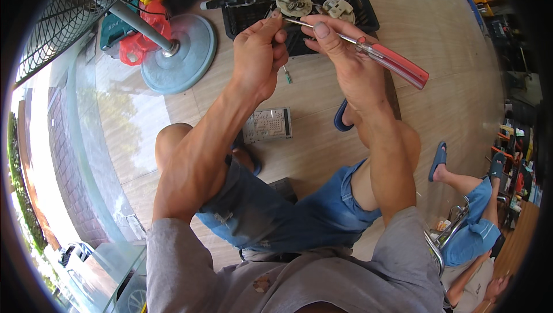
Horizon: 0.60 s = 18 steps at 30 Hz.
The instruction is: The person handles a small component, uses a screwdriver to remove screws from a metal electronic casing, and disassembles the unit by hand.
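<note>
My right hand [354, 65] grips a screwdriver [394, 62] with a clear red handle, its shaft pointing left. At the tip of that shaft, my left hand [259, 53] is closed, thumb and forefinger pinched together; whatever small thing they hold is hidden or too small to name. Both hands are over the near side of a black plastic crate [368, 10]. Just beyond the fingers, a round off-white part [292, 3] with fittings sits at the crate, and a second off-white part [339, 10] is to its right.
A fan's round grey base [184, 59] stands at left, beside a red plastic bag [135, 48] and a green case [112, 27]. On the floor lie a small green-handled screwdriver [287, 75] and a flat metal-framed panel [268, 124]. Another person [469, 238] sits at right.
</note>
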### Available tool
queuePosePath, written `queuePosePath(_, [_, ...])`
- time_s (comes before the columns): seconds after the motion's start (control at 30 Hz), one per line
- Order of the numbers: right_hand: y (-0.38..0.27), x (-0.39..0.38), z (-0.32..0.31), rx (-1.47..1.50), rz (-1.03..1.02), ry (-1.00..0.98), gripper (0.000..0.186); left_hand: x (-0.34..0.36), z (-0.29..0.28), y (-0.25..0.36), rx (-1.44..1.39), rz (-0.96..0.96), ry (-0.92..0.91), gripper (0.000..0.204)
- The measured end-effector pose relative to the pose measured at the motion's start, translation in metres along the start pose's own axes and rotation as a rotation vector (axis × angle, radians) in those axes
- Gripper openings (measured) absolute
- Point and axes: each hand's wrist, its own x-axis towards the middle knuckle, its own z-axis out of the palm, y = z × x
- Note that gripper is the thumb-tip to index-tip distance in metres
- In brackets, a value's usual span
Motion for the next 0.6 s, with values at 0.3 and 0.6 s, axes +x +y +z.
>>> queuePosePath(0.3, [-0.002, 0.008, -0.007, -0.136, 0.046, -0.135, 0.052, -0.002, 0.001, -0.010, 0.019, -0.016, -0.033, 0.025])
queuePosePath(0.6, [-0.003, 0.005, -0.007, -0.201, 0.003, -0.213, 0.055, -0.002, -0.003, -0.016, 0.049, -0.025, -0.008, 0.026])
